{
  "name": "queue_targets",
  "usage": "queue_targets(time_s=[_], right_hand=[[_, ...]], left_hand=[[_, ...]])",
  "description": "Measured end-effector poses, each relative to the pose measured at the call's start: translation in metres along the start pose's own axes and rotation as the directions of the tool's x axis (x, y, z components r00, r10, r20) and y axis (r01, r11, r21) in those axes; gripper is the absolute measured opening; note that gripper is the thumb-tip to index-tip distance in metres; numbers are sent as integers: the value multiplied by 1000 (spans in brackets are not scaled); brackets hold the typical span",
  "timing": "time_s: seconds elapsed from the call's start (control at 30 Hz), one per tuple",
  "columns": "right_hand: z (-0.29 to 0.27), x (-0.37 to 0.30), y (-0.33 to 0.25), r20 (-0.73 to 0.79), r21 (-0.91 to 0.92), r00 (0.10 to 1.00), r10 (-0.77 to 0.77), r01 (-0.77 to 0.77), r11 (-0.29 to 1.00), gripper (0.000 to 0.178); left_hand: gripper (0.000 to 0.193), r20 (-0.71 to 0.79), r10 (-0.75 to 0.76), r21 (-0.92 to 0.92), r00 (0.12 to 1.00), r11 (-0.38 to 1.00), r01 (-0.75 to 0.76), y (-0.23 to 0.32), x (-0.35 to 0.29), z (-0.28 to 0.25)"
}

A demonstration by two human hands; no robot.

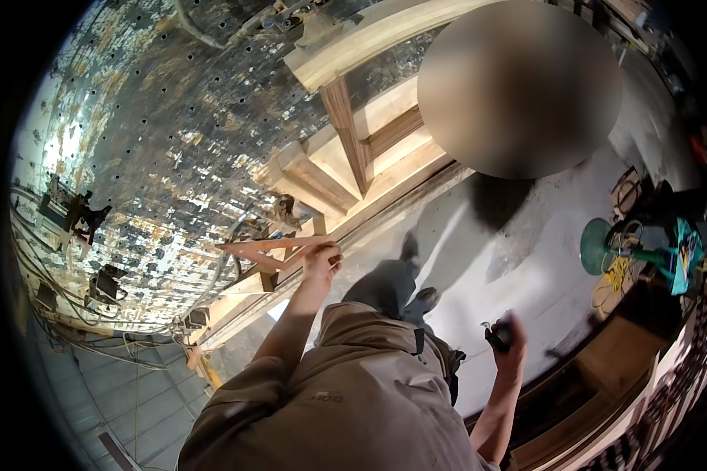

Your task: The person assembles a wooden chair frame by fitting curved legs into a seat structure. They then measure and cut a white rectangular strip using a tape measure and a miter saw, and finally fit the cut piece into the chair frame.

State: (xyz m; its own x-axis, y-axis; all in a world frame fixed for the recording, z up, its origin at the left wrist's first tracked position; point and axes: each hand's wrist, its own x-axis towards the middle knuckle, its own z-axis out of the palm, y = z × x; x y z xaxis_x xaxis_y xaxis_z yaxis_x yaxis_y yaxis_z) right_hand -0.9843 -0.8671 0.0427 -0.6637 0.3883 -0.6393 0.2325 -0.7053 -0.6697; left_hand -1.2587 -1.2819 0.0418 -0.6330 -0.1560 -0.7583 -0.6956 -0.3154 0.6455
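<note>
An orange-red triangular square (247, 254) is pinched at its right corner by my left hand (320, 261), whose fingers are closed. It is over the near end of a wooden frame (404, 179), where a short pale block (239, 294) lies. I cannot tell whether the square touches the wood. Away from the frame, at my right side, my right hand (514, 345) is wrapped around a dark palm-sized tool (497, 338) with a small shiny metal tip. Its exact kind is unclear.
A large worktable (157, 133) with flaking paint and many holes fills the left. A long pale board (377, 35) lies farther back. A blurred round patch hides the upper right. At right are a green round-topped object (595, 246), yellow cord (619, 281) and a wooden box (617, 357).
</note>
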Motion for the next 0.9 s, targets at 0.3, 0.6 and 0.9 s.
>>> queue_targets(time_s=[0.3,0.6,0.9], right_hand=[[43,147,-95,22,-199,1000,-5,9,980,30],[255,400,-223,183,-270,948,259,-205,941,37],[478,632,-249,643,-138,684,345,-340,930,26]], left_hand=[[18,155,114,-472,981,881,-28,97,156,209],[20,74,192,-695,979,714,-88,131,208,271],[38,-77,419,-983,905,118,-139,219,234,319]])
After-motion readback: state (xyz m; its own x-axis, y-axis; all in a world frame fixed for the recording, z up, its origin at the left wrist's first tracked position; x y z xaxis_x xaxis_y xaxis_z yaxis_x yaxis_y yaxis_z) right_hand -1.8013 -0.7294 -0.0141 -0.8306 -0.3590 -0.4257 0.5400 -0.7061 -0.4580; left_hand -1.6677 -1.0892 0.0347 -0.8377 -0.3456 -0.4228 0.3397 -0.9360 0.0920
